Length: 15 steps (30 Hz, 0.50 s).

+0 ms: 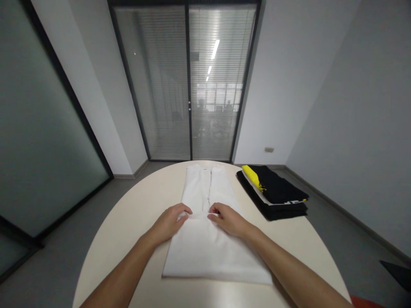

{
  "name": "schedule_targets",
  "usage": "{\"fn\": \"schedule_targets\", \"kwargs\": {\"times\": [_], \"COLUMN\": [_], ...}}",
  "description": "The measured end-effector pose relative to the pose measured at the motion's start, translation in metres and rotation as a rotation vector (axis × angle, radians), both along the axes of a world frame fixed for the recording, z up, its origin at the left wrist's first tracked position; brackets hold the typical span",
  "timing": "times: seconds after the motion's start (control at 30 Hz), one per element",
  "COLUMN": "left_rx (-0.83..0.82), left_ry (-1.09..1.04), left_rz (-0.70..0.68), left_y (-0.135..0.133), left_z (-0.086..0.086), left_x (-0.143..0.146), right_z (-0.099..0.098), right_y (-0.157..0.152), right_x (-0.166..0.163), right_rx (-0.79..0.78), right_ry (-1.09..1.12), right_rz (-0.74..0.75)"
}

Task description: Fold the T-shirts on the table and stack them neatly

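A white cloth garment (pixel 215 252) lies lengthwise on the round table, its far half folded into a narrower strip with a seam down the middle. My left hand (pixel 171 220) pinches the fabric at the garment's left edge, around the middle of its length. Opposite it, my right hand (pixel 226 218) pinches the cloth just right of centre, thumb and fingers bent together. Between the two hands the fabric is slightly raised in a crosswise crease. The near end of the garment lies flat close to the table's front.
A stack of folded black garments (pixel 276 188), with a yellow and white print on top, sits at the table's right. The pale round table (pixel 128 231) has its curved edge on both sides. Beyond stand a glass door with blinds (pixel 212 119) and grey walls.
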State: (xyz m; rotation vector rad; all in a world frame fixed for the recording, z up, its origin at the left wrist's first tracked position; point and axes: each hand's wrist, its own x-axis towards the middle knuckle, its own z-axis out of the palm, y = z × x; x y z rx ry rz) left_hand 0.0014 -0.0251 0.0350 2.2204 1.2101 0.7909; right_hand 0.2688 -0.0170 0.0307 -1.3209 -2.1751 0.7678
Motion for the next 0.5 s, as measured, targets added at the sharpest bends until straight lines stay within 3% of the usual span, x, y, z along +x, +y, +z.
{"fn": "schedule_targets", "kwargs": {"times": [0.13, 0.37, 0.5], "left_rx": [-0.066, -0.262, -0.211], "left_ry": [-0.029, -0.062, -0.288], "left_rz": [0.083, 0.066, 0.147], "left_y": [0.004, 0.002, 0.009], "left_z": [-0.004, -0.001, -0.002], "left_x": [-0.003, -0.014, -0.01], "right_z": [0.004, 0.01, 0.029], "right_y": [0.004, 0.015, 0.024], "right_x": [0.0, 0.001, 0.004], "right_rx": [-0.038, -0.156, -0.104], "right_ry": [0.008, 0.056, 0.046], "right_rz": [0.019, 0.059, 0.005]}}
